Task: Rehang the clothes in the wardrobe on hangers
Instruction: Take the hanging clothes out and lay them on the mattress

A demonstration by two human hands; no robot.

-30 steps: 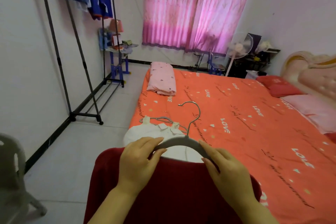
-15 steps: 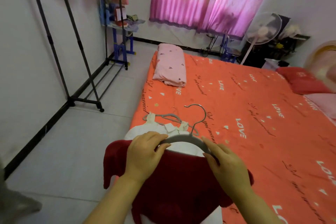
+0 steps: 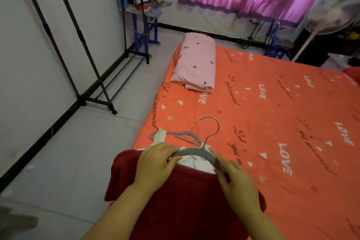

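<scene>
Head view: left hand (image 3: pixel 155 163) and right hand (image 3: pixel 236 181) each gripped one arm of the grey hanger (image 3: pixel 196 151), fingers (image 3: pixel 171 152) curled round it at the red garment (image 3: pixel 185 200) neckline. Garment held over bed (image 3: pixel 272 122) corner, above white garment (image 3: pixel 196 163).

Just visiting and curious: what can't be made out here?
In the head view:
Top of the clothes rack: cut off by the upper edge.
Ends of the grey hanger: covered by the left hand and right hand.
Most of the white garment: hidden behind the red garment.
Bottom of the red garment: cut off by the lower edge.
</scene>
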